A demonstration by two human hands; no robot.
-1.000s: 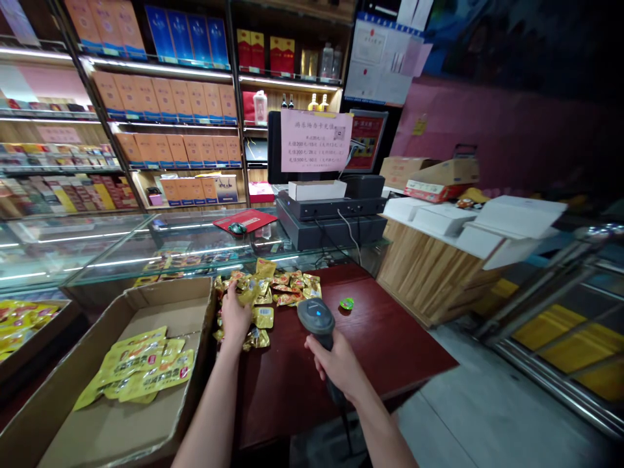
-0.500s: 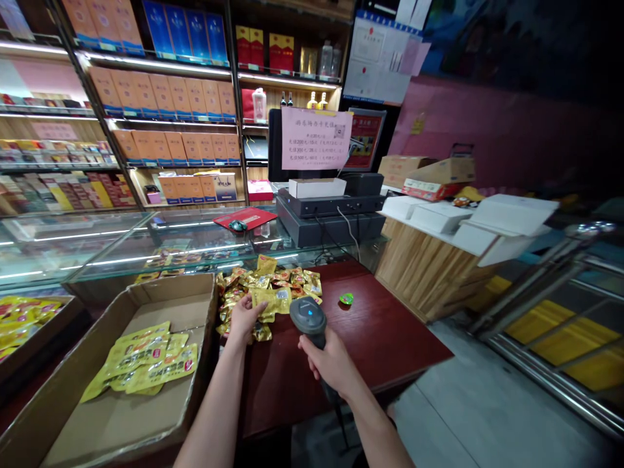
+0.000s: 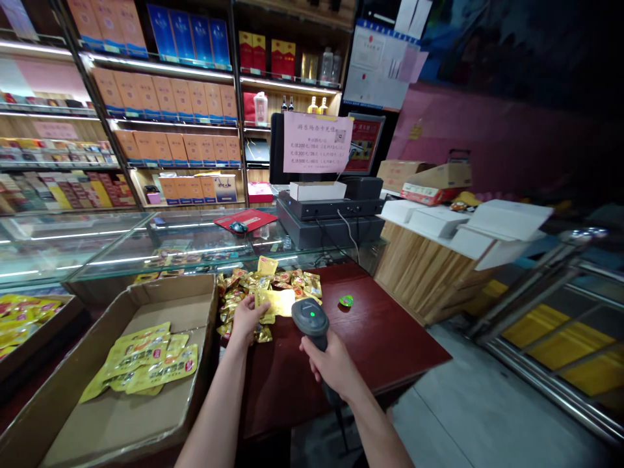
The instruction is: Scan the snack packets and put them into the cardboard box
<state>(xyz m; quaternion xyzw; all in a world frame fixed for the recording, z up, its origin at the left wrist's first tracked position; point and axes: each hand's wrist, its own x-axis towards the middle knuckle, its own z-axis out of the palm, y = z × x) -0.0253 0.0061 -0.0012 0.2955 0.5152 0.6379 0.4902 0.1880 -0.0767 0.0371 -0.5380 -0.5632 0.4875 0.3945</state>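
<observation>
Between the thumb and fingers of my left hand (image 3: 247, 318) is a yellow snack packet (image 3: 277, 303), its right part lit bright white. My right hand (image 3: 327, 359) is wrapped around the handle of a dark barcode scanner (image 3: 311, 318), whose top light glows green. The scanner's head faces the packet from close by on the right. Beneath and around the packet lies a pile of small gold snack packets (image 3: 233, 291) on the dark red table (image 3: 370, 338). A cardboard box (image 3: 121, 429) at the left holds several larger yellow packets (image 3: 141, 357).
A small green packet (image 3: 346, 301) lies on the table right of the pile. Behind stand a glass display counter (image 3: 117, 250), a monitor with a pink notice (image 3: 316, 143) and a black cash drawer (image 3: 331, 227). White boxes (image 3: 439, 220) sit on a wooden cabinet at the right.
The scanner's top light has gone from blue to green, and bright light now falls on the held packet. Both hands have shifted very slightly to the right.
</observation>
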